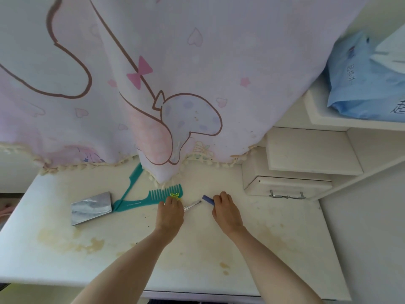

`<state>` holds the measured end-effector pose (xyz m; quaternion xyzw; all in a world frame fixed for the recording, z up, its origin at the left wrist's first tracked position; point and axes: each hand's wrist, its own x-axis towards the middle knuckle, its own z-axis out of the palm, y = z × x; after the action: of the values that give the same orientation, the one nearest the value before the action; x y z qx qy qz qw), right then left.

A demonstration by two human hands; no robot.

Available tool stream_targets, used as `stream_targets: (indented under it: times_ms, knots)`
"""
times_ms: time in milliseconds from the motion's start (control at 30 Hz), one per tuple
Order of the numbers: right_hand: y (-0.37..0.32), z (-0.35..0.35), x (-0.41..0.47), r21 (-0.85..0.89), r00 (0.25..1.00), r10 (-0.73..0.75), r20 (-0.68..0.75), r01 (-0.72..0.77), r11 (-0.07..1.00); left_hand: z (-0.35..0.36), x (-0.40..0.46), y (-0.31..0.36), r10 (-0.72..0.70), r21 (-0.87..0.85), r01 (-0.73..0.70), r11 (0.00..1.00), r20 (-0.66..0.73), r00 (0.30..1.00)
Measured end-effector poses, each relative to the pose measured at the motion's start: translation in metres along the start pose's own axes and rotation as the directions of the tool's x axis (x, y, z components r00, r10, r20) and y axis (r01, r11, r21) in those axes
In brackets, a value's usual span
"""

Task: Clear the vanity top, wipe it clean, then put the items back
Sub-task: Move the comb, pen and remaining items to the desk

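Note:
On the stained cream vanity top my left hand holds a small yellow clip at the toothed end of a wide teal comb. A thin silver tool sticks out from under that hand to the right. My right hand grips a small blue stick-shaped item. A second, pointed-handle teal comb crosses the first. A silver rectangular case lies flat to the left.
A pink cartoon-print curtain with a tasselled hem hangs over the back of the top. A small white drawer unit with a metal handle stands at the right. A blue packet lies on the shelf above it.

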<state>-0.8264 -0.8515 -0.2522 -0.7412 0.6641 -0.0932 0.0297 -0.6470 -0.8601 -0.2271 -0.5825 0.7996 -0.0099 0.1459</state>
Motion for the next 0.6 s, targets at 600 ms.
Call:
stream_targets:
  times_ms: [600]
  knots:
    - [-0.007, -0.044, -0.003, 0.03, 0.93, 0.363, -0.06, -0.361, 0.932, -0.046, 0.017, -0.009, 0.299, -0.108, -0.35, 0.93, -0.328, 0.896]
